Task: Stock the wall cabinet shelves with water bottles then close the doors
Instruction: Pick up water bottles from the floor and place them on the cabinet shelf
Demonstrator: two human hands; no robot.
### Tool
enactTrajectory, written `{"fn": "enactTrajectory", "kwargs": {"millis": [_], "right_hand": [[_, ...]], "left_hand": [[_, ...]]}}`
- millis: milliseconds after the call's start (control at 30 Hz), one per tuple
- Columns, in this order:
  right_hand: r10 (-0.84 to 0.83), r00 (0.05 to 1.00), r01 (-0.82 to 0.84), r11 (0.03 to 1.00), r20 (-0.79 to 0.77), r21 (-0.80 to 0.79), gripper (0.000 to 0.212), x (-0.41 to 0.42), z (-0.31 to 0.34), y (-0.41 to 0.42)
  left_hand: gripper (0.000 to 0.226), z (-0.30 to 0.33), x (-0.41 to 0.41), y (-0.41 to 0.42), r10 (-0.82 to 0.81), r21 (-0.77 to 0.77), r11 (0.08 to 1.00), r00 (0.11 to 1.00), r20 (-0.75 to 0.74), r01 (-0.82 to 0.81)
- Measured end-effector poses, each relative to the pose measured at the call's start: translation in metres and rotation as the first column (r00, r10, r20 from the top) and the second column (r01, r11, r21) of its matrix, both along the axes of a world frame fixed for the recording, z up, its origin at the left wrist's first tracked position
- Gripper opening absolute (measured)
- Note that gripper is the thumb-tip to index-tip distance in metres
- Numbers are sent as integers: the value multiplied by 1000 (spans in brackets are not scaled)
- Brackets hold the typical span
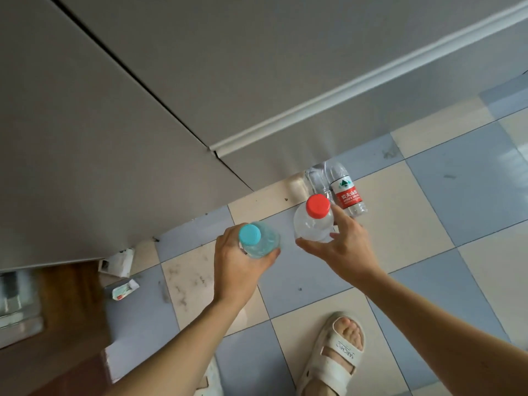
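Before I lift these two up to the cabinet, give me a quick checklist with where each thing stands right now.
1. Left hand wrapped around the blue-capped bottle: ok.
2. Right hand firm on the red-capped bottle: not ok, only fingertips touch its sides.
3. Both caps on: ok; whether screwed tight, cannot tell.
4. Cabinet doors open for loading: cannot tell; only flat grey panels show.
5. Shelf space free: cannot tell, no shelf in view.
6. Bottles left to fetch: ok; a red-labelled bottle and clear ones beside it lie on the floor.
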State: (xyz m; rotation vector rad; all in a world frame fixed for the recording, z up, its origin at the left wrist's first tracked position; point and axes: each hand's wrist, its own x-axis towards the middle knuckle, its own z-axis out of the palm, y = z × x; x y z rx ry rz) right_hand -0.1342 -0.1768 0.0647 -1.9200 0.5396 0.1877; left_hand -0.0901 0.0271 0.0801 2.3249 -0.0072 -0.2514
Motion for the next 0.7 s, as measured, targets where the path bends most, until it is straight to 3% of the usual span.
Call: {"fn": "enactTrajectory", "kwargs": {"millis": [133,333,467,700], "right_hand": [[-23,997,27,998,69,-56,69,0,100,-10],[-99,981,96,995,169,26,61,-13,274,-6],[-60,972,60,998,227,5,61,-22,378,5],[-17,961,2,999,277,54,61,-21,521,30]], "left_hand": [[55,92,-2,-4,-2,-34,999,1000,-16,1],[58,255,-6,-17,73,-213,973,994,-84,-90],[72,363,-14,-14,103,-294,948,991,-81,-122],[67,513,-33,23,143,-406,903,990,-18,-138]]}}
